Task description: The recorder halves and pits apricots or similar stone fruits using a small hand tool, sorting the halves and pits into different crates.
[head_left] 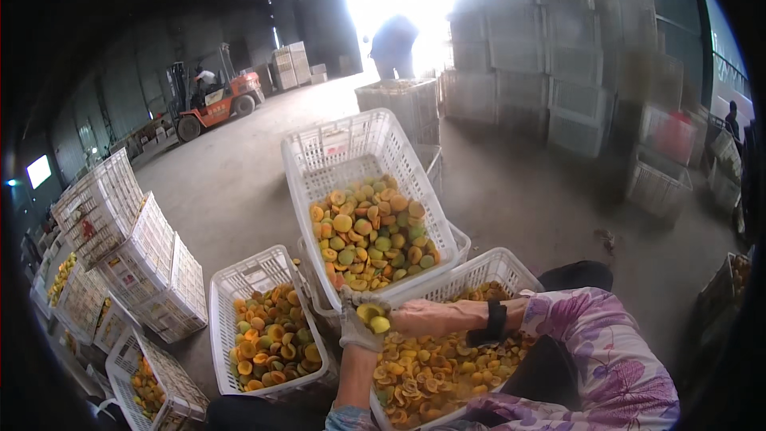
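Observation:
My two gloved hands meet at the near rim of a tilted white crate (399,140) that holds yellow, orange and green fruit (371,231), many in halves, like apricots or small peaches. In my left hand (357,338), which comes up from below, are yellow fruit halves (371,315), cut faces showing. My right hand (349,300) reaches in from the right, closed against the same fruit; its fingers are partly hidden. Below my right forearm stands another white crate (519,267), filled with fruit halves (435,371).
A white crate (275,254) of fruit halves stands to the left, beside stacked crates (152,255). Far left, a person sits on an orange forklift (215,100). Another person (393,44) bends over a crate by the bright doorway. Tall crate stacks (574,72) rise at the right.

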`<action>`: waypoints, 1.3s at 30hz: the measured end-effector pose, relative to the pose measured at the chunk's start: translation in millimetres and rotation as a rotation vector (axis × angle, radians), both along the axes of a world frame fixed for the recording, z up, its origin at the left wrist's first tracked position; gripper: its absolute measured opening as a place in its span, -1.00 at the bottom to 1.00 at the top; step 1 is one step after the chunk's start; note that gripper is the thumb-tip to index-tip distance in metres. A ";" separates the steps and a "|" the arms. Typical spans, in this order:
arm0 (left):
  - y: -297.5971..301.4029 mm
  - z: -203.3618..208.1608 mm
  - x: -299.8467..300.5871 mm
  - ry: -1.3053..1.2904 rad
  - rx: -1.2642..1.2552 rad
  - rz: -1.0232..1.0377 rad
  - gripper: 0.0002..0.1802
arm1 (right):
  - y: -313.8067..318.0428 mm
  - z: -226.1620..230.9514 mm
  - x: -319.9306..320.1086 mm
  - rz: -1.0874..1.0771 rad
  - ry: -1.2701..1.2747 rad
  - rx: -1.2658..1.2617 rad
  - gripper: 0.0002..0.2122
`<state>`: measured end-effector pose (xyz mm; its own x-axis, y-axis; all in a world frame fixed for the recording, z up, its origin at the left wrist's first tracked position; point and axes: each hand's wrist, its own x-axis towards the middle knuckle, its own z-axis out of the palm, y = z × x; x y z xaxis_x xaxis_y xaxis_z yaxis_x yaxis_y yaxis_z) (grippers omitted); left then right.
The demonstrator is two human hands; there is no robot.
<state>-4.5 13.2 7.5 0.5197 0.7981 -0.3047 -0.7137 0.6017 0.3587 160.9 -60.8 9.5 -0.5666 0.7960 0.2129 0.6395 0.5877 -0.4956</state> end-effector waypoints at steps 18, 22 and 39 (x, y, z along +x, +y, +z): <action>91.5 -59.7 -122.8 -0.475 -0.102 0.452 -0.40 | 158.7 -7.2 95.0 -0.799 -0.163 0.316 -0.91; 62.4 -18.9 -75.0 -0.272 -0.101 0.361 -0.61 | 218.0 -17.8 71.7 -0.796 0.016 0.473 -0.91; 40.8 -23.6 -12.0 0.006 -0.018 0.155 -0.60 | 228.1 -0.4 42.5 -0.520 0.645 0.210 -0.72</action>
